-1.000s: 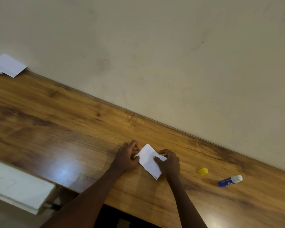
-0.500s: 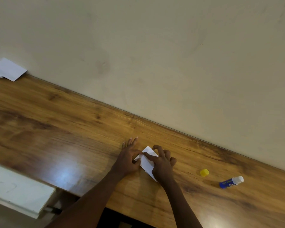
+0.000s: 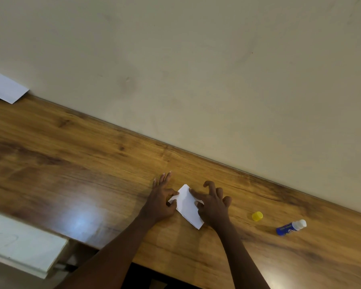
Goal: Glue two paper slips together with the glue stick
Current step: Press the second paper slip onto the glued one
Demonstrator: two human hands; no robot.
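The white paper slips (image 3: 186, 207) lie stacked on the wooden table (image 3: 92, 167), their edges almost matching. My left hand (image 3: 159, 202) pinches their left corner between thumb and forefinger, and its other fingers stretch out flat over the wood. My right hand (image 3: 214, 206) presses its forefinger and thumb down on the top slip, with the remaining fingers curled and raised. To the right, the blue glue stick (image 3: 291, 227) lies on its side without a cap, white tip pointing right. Its yellow cap (image 3: 257, 216) sits apart, between the stick and my right hand.
A small pile of white paper sheets (image 3: 6, 88) rests at the far left against the beige wall (image 3: 217, 80). A white board (image 3: 21, 245) juts out below the table's near edge at lower left.
My right hand shifted across the top slip and now presses it with forefinger and thumb. My left hand's outer fingers straightened out onto the table. Glue stick and cap stayed put.
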